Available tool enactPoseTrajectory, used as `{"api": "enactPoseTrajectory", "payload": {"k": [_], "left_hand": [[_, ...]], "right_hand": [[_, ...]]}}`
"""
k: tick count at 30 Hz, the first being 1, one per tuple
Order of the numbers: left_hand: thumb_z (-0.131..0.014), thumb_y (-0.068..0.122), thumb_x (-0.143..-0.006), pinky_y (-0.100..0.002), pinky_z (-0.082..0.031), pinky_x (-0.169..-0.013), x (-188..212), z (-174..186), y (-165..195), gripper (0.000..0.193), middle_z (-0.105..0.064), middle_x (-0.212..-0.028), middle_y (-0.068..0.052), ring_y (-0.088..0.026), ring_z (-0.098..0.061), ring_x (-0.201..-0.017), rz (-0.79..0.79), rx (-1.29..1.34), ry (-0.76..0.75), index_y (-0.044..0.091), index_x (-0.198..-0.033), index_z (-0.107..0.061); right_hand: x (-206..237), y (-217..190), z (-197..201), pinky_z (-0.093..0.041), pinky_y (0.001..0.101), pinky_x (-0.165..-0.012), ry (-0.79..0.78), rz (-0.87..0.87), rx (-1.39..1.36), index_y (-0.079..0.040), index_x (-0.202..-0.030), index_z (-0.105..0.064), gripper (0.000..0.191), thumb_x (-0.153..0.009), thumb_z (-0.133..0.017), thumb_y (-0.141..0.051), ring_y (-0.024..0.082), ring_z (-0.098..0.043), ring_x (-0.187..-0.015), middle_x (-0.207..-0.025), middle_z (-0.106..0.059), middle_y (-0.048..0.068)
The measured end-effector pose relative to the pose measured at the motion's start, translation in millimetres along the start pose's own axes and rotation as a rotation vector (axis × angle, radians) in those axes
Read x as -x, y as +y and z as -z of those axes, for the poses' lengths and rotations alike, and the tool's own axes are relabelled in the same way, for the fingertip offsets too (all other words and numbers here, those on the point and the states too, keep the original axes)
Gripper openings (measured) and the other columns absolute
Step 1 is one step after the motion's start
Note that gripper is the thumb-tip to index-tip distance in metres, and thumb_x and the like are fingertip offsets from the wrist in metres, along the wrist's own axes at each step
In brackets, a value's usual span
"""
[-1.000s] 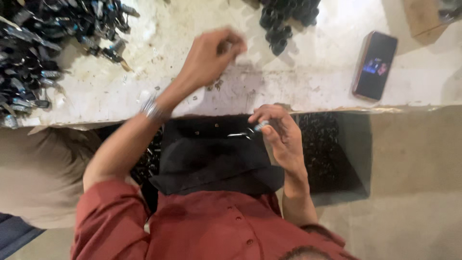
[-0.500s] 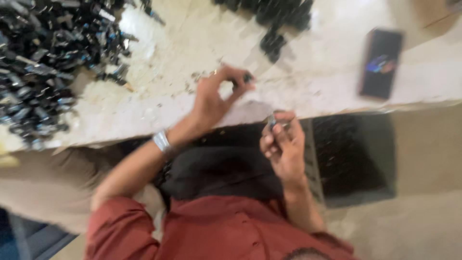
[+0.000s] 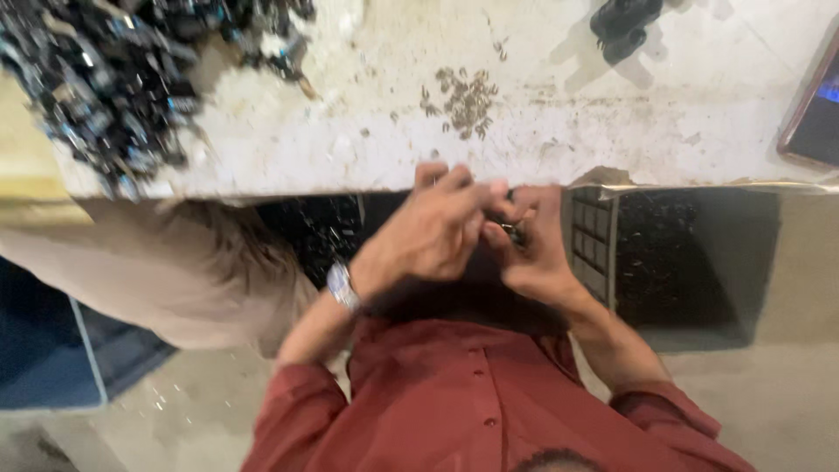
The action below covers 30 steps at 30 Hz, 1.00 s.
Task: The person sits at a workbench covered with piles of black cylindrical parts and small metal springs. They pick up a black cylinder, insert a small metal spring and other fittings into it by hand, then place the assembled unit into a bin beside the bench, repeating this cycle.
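My left hand, with a wristwatch, and my right hand meet just below the front edge of the white worktable. Between their fingertips sits a small dark metal part, mostly hidden by the fingers. My right hand cups it from the right, and the pinched fingers of my left hand press on it from the left. My red shirt sleeves fill the bottom of the view.
A big heap of dark metal parts lies at the table's upper left. A small scatter of tiny pieces lies mid-table, black parts at the top right, a phone at the right edge. A dark crate stands under the table.
My left hand has drawn back from the tabletop to the table's edge and joined my right hand on the small part. The view has shifted closer.
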<state>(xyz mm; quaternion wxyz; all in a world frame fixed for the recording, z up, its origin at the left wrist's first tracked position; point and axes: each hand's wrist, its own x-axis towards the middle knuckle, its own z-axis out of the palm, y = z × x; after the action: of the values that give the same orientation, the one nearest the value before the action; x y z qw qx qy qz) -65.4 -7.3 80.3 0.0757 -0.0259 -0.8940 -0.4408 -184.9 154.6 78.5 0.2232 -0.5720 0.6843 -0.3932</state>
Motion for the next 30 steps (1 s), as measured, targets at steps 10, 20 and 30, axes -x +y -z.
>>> {"api": "enactPoseTrajectory", "payload": {"k": [10,20,30], "left_hand": [[-0.055,-0.011,-0.084,-0.034,-0.041,-0.094,104,31,1,0.034,-0.068,-0.075,0.000,-0.017,-0.062,-0.081,0.532,-0.087,0.783,0.008,-0.105,-0.074],[-0.075,0.030,-0.095,-0.044,-0.045,-0.085,18,95,-97,0.032,-0.065,-0.105,-0.013,-0.030,-0.061,-0.098,0.477,-0.971,0.913,0.002,-0.110,-0.073],[-0.054,-0.013,-0.082,-0.034,-0.057,-0.104,18,76,-45,0.044,-0.065,-0.122,-0.009,-0.016,-0.066,-0.117,-0.040,0.219,0.904,0.001,-0.123,-0.063]], "right_hand": [[-23,5,0,-0.052,0.0416,-0.073,0.102,-0.106,0.504,-0.011,-0.137,-0.065,0.047,-0.100,-0.074,-0.038,0.028,-0.059,-0.094,-0.111,-0.064,0.009],[-18,1,13,-0.050,0.0403,-0.089,0.522,0.019,0.588,-0.013,-0.119,-0.075,0.015,-0.108,-0.083,-0.014,0.029,-0.058,-0.108,-0.117,-0.063,0.008],[-2,-17,-3,-0.040,0.0212,-0.062,0.731,-0.186,-0.252,-0.002,-0.108,-0.075,0.014,-0.097,-0.080,0.005,0.010,-0.056,-0.073,-0.100,-0.073,0.009]]}}
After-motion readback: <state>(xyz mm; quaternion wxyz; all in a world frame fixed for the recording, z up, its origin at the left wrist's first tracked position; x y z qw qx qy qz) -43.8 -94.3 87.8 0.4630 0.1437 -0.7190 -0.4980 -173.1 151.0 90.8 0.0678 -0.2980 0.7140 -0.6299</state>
